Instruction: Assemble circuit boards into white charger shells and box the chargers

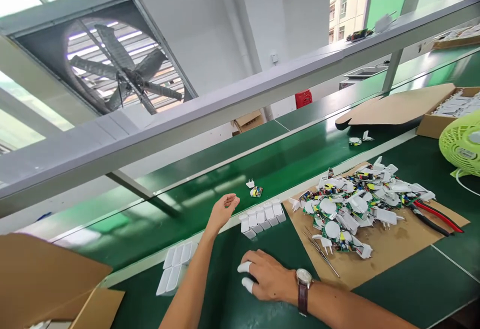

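My left hand reaches over the green conveyor belt, its fingers loosely curled with a gap and nothing visible in them. Just beyond its fingertips lie a small circuit board with a yellow part and a white plug piece. Low over the green worktop, my right hand has thumb and index finger apart, both in white finger cots; nothing shows between them. A row of white plastic housings stands between my hands and the belt. More white housings stand left of my left forearm.
A heap of circuit boards and white plug parts covers a cardboard sheet on the right. Tweezers and red-and-black pliers lie there too. A green fan stands far right, an open carton at lower left.
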Available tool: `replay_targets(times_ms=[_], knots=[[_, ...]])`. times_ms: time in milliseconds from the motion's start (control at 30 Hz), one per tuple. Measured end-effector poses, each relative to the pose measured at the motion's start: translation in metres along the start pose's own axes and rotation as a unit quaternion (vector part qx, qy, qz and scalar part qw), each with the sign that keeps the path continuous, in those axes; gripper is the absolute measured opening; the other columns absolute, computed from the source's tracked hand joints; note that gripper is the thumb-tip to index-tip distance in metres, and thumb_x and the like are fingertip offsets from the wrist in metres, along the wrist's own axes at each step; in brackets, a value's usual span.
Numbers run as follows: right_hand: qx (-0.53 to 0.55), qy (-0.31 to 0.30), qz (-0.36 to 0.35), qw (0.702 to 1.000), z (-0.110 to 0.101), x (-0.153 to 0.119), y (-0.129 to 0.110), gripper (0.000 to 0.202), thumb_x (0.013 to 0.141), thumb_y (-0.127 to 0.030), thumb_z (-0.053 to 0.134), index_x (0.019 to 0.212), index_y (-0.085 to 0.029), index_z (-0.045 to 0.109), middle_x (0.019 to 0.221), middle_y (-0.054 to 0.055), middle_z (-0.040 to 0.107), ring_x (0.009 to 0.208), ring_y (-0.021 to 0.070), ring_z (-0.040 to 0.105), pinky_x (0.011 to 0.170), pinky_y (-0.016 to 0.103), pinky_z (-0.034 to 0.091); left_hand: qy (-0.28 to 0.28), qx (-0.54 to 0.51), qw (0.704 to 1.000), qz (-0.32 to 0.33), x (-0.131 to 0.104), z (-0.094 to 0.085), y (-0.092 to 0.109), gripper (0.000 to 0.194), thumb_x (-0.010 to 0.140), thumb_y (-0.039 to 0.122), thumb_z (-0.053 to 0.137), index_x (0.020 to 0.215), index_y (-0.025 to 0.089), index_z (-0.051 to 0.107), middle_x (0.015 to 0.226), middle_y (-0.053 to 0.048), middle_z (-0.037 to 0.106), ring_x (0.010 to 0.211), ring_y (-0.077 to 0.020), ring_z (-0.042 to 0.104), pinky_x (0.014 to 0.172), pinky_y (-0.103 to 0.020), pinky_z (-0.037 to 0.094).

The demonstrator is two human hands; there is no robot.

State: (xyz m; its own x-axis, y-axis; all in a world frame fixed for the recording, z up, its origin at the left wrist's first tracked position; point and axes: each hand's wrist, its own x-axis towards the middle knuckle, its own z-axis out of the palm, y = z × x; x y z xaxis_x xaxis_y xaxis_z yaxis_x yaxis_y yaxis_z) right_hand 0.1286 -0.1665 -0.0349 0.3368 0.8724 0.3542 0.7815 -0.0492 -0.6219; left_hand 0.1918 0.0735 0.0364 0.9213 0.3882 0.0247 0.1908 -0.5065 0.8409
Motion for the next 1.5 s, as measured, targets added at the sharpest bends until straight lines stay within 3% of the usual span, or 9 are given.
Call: replay_targets(times_ms=[300,400,533,633,800,933,1067,1200,1500], knots=[[0.006,0.005,-0.004,1.000,0.017,0.002,0.014,0.033,0.092,-0.033,0.063,0.123,-0.022,0.067,0.127,0.008,0.067,0.106,0.0237,0.066,0.103,0.037,0.048,-0.042,0.132,0.990,-0.011,0.062,0.054,0.009,0.061,0.051,0.046,0.094,0.098,0.019,0.067,0.106,-0.012,0.077,0.105,-0.0350,0.071,0.093,-0.041,0.051],[0.004,0.002,-0.008,1.000,0.019,0.003,0.017,0.033,0.092,-0.034,0.064,0.122,-0.021,0.068,0.127,0.008,0.068,0.106,0.0244,0.066,0.104,0.039,0.049,-0.018,0.130,0.991,-0.029,0.066,0.056,0.009,0.059,0.051,0.038,0.094,0.099,0.020,0.065,0.105,-0.012,0.076,0.111,-0.0353,0.069,0.095,-0.041,0.049],[0.005,0.014,-0.004,1.000,0.011,0.001,0.011,0.033,0.091,-0.029,0.063,0.122,-0.020,0.066,0.124,0.009,0.067,0.105,0.0248,0.066,0.101,0.038,0.051,0.005,0.048,0.997,-0.060,0.057,0.039,0.006,0.050,0.066,0.046,0.087,0.098,0.017,0.063,0.091,-0.010,0.075,0.087,-0.0259,0.073,0.081,-0.039,0.056],[0.017,0.022,0.003,1.000,0.006,0.000,0.007,0.035,0.088,-0.025,0.063,0.123,-0.021,0.065,0.122,0.009,0.067,0.101,0.0254,0.066,0.097,0.039,0.053,0.037,-0.048,0.997,-0.047,0.036,0.016,0.009,0.056,0.070,0.053,0.084,0.105,0.015,0.063,0.091,-0.011,0.075,0.079,-0.0215,0.072,0.075,-0.038,0.059],[0.135,0.087,0.056,0.985,0.004,0.004,0.010,0.042,0.089,-0.022,0.060,0.131,-0.021,0.060,0.113,0.010,0.067,0.090,0.0224,0.067,0.085,0.039,0.058,0.084,-0.164,0.983,0.015,-0.041,-0.025,0.021,0.077,0.067,0.053,0.087,0.131,0.019,0.059,0.122,-0.013,0.072,0.104,-0.0222,0.072,0.089,-0.037,0.060],[0.271,0.169,0.116,0.941,0.004,0.010,0.017,0.044,0.096,-0.020,0.052,0.141,-0.022,0.052,0.122,0.011,0.068,0.099,0.0216,0.069,0.095,0.043,0.058,0.025,-0.159,0.985,0.060,-0.124,-0.039,0.030,0.065,0.076,0.037,0.086,0.133,0.021,0.061,0.133,-0.017,0.068,0.117,-0.0269,0.069,0.097,-0.041,0.059],[0.387,0.162,0.125,0.899,0.002,0.011,0.018,0.041,0.102,-0.029,0.047,0.143,-0.024,0.049,0.130,0.013,0.067,0.105,0.0226,0.071,0.094,0.046,0.061,-0.025,-0.045,0.996,0.073,-0.186,-0.035,0.034,0.045,0.083,0.026,0.076,0.126,0.024,0.065,0.128,-0.013,0.071,0.114,-0.0254,0.071,0.100,-0.042,0.059],[0.400,0.132,0.118,0.899,0.001,0.007,0.012,0.045,0.103,-0.042,0.051,0.145,-0.025,0.048,0.136,0.014,0.064,0.113,0.0229,0.069,0.101,0.048,0.058,-0.023,0.035,0.995,0.089,-0.210,-0.026,0.029,0.033,0.085,0.021,0.070,0.117,0.025,0.068,0.126,-0.010,0.072,0.103,-0.0228,0.072,0.092,-0.040,0.061],[0.301,0.111,0.072,0.945,-0.003,0.005,0.002,0.033,0.104,-0.041,0.052,0.131,-0.026,0.063,0.124,0.009,0.068,0.106,0.0210,0.068,0.096,0.040,0.058,-0.016,-0.023,0.997,0.072,-0.215,-0.021,0.022,0.028,0.093,0.030,0.064,0.119,0.022,0.069,0.112,-0.007,0.076,0.095,-0.0195,0.071,0.086,-0.034,0.059]])
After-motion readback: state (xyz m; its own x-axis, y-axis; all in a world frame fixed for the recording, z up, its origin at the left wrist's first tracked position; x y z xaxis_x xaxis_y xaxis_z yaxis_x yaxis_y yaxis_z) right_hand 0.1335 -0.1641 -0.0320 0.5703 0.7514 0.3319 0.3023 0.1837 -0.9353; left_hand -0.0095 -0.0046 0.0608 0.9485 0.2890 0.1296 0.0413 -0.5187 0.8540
